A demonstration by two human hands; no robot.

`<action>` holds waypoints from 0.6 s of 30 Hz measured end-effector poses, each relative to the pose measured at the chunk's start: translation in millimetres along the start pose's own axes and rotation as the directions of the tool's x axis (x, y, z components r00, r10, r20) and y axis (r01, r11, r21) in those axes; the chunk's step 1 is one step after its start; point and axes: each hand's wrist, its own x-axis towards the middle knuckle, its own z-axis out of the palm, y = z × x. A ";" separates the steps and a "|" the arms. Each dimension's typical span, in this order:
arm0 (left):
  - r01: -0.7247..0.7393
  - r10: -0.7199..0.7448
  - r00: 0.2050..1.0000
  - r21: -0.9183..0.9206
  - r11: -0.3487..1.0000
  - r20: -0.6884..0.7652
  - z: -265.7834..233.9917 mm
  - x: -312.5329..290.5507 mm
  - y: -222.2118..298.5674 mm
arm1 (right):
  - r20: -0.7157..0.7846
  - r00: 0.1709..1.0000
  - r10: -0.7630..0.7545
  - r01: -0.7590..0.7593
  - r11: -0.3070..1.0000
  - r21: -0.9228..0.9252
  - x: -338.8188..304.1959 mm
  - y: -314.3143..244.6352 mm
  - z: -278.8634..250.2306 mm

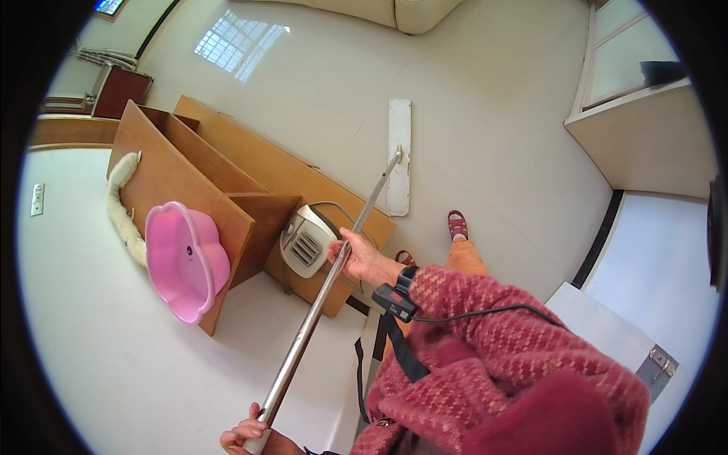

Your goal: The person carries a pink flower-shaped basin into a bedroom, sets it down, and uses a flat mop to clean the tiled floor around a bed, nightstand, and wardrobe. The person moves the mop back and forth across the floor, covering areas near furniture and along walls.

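Note:
A flat mop with a long metal handle [309, 322] runs diagonally from the lower left toward the middle of the floor. Its long white head [399, 193] lies on the pale tiles, joined to the handle by a small swivel. My right hand [355, 256] is closed round the handle partway along, with a black device strapped at that wrist. At the lower edge, my left hand [254, 438] grips the handle's upper end and is partly cut off by the frame.
To the left of the handle stands a brown wooden shelf unit [171, 163], with a pink basin [171, 280], a fluffy white strip [117, 201] and a grey-white vented appliance [305, 241]. A beige sofa [364, 10] is at the top; a pale cabinet [644, 148] stands right.

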 end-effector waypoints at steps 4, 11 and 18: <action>0.092 -0.083 0.994 0.140 0.986 -0.071 46.5 -17.7 0.3 | -0.025 0.989 -0.146 0.143 0.985 -0.096 6.6 -41.6 -7.9; 0.225 -0.245 0.934 0.105 0.969 0.260 207.2 -40.5 -32.0 | -0.059 0.876 -0.479 0.467 0.872 -0.145 -49.4 -243.8 -47.1; 0.339 -0.275 0.661 0.049 0.940 0.699 374.7 -86.2 -30.6 | -0.300 0.695 -0.654 0.683 0.730 -0.008 -175.6 -388.0 -167.9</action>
